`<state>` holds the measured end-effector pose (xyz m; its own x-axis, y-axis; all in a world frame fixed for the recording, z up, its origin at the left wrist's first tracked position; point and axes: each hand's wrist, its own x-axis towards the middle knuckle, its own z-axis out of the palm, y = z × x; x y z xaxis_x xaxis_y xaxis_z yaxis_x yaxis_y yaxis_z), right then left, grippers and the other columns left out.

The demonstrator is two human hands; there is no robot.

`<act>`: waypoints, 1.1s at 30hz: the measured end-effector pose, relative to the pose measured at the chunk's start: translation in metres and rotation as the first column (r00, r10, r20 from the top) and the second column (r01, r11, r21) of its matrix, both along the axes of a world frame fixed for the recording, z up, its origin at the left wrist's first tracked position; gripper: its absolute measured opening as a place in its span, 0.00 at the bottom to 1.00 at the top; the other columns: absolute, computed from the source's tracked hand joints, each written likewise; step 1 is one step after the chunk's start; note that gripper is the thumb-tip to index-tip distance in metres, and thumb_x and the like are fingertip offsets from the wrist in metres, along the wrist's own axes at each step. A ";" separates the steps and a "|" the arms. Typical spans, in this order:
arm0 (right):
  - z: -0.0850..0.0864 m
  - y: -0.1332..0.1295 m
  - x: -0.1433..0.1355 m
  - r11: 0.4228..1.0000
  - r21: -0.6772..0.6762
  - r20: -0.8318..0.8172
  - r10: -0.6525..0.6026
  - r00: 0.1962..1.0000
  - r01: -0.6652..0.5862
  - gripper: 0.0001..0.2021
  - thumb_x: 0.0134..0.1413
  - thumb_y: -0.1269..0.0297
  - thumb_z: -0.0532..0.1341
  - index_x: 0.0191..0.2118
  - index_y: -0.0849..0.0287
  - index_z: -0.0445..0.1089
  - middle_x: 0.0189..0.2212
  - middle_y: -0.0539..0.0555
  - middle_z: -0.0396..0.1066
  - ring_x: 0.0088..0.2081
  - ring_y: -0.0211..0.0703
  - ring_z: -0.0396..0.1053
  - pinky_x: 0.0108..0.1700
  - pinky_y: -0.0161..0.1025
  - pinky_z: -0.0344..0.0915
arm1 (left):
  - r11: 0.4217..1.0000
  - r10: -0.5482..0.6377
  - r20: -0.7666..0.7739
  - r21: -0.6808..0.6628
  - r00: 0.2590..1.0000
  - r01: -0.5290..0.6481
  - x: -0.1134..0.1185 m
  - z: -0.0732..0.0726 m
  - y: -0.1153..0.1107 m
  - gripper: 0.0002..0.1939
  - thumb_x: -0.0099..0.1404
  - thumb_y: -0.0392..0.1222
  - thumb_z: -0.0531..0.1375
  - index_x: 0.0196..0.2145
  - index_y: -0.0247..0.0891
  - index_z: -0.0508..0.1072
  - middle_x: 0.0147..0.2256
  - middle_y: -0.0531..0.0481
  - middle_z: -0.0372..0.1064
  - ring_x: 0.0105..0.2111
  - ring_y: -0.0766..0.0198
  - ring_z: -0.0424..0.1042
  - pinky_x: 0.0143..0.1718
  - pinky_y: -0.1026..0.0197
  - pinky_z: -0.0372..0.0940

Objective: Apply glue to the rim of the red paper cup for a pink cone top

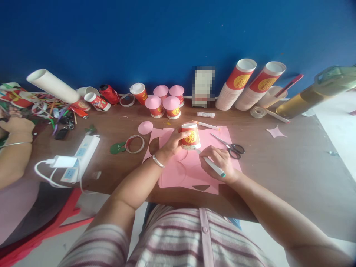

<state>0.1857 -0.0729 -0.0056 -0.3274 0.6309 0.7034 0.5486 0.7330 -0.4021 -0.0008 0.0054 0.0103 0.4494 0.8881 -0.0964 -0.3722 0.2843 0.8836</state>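
My left hand (pixel 175 141) is wrapped round a red paper cup (pixel 190 136) with a gold emblem, held above pink paper sheets (pixel 172 174). In my right hand (pixel 218 159) is a white marker (pixel 213 166) with a green end, its tip close to the cup's lower white rim; whether it touches I cannot tell. Black-handled scissors (pixel 233 149) lie on the paper just right of the cup. Behind them rests a second white pen (pixel 209 126). Beyond my left hand stand several red cups topped with pink paper cones (pixel 171 103), and a loose pink cone (pixel 145 127) lies nearer.
Stacked paper cups (pixel 233 83), clear tape (pixel 258 112), a glue stick (pixel 205 115) and a large bottle of golden liquid (pixel 303 96) are at the back right. To the left are a tape roll (pixel 135 144), a power strip (pixel 80 157) and another person's arm (pixel 16 144).
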 end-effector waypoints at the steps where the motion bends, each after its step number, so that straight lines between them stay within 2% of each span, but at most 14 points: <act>1: 0.000 0.000 0.000 1.000 0.005 0.002 -0.007 1.000 0.007 0.08 0.58 0.76 0.59 0.40 0.55 0.66 0.28 0.48 0.70 0.26 0.36 0.68 0.29 0.34 0.64 | 1.000 0.001 -0.002 0.002 1.000 -0.001 0.000 0.000 0.000 0.28 0.59 0.46 0.65 0.57 0.41 0.74 0.49 0.45 0.77 0.49 0.53 0.74 0.46 0.56 0.67; 11: 0.006 -0.001 -0.001 1.000 0.003 -0.026 -0.007 1.000 0.007 0.08 0.59 0.76 0.58 0.39 0.55 0.65 0.27 0.48 0.69 0.25 0.36 0.66 0.28 0.34 0.63 | 1.000 0.005 0.008 -0.029 1.000 -0.004 0.000 -0.003 0.001 0.27 0.57 0.46 0.65 0.55 0.42 0.76 0.47 0.46 0.78 0.49 0.53 0.74 0.46 0.55 0.67; 16: 0.008 0.000 0.002 0.999 0.032 -0.047 0.027 0.999 -0.025 0.09 0.61 0.75 0.59 0.45 0.55 0.67 0.29 0.50 0.71 0.27 0.37 0.69 0.30 0.34 0.65 | 0.999 0.010 0.026 -0.051 1.000 -0.009 0.000 0.000 0.002 0.30 0.54 0.47 0.67 0.56 0.41 0.75 0.44 0.46 0.78 0.45 0.54 0.75 0.45 0.55 0.67; 21: 0.006 0.002 0.003 0.993 0.064 0.009 -0.101 0.995 0.100 0.10 0.63 0.76 0.60 0.47 0.56 0.69 0.28 0.48 0.69 0.26 0.36 0.67 0.30 0.33 0.63 | 0.998 0.021 0.037 -0.067 0.999 -0.018 0.001 0.002 0.002 0.30 0.54 0.48 0.68 0.54 0.39 0.75 0.42 0.47 0.77 0.46 0.53 0.75 0.45 0.56 0.68; 26: -0.002 0.006 0.005 0.977 0.038 0.109 -0.214 0.971 0.211 0.05 0.66 0.70 0.60 0.44 0.55 0.72 0.32 0.51 0.70 0.29 0.35 0.68 0.31 0.32 0.63 | 0.996 0.093 -0.056 -0.004 0.994 -0.093 0.000 -0.001 0.000 0.24 0.57 0.49 0.70 0.49 0.38 0.75 0.39 0.49 0.75 0.42 0.58 0.76 0.45 0.57 0.70; 33: -0.006 0.011 0.007 0.976 0.079 0.146 -0.211 0.967 0.201 0.02 0.65 0.69 0.62 0.41 0.57 0.73 0.29 0.49 0.69 0.27 0.34 0.66 0.31 0.32 0.60 | 0.993 0.077 -0.111 0.095 0.991 -0.066 -0.001 -0.006 0.002 0.18 0.59 0.50 0.69 0.44 0.39 0.76 0.38 0.48 0.73 0.42 0.57 0.74 0.44 0.57 0.71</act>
<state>0.1930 -0.0616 -0.0118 -0.3015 0.6521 0.6956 0.7416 0.6189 -0.2589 -0.0023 0.0072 0.0046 0.3753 0.9249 -0.0612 -0.2839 0.1776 0.9423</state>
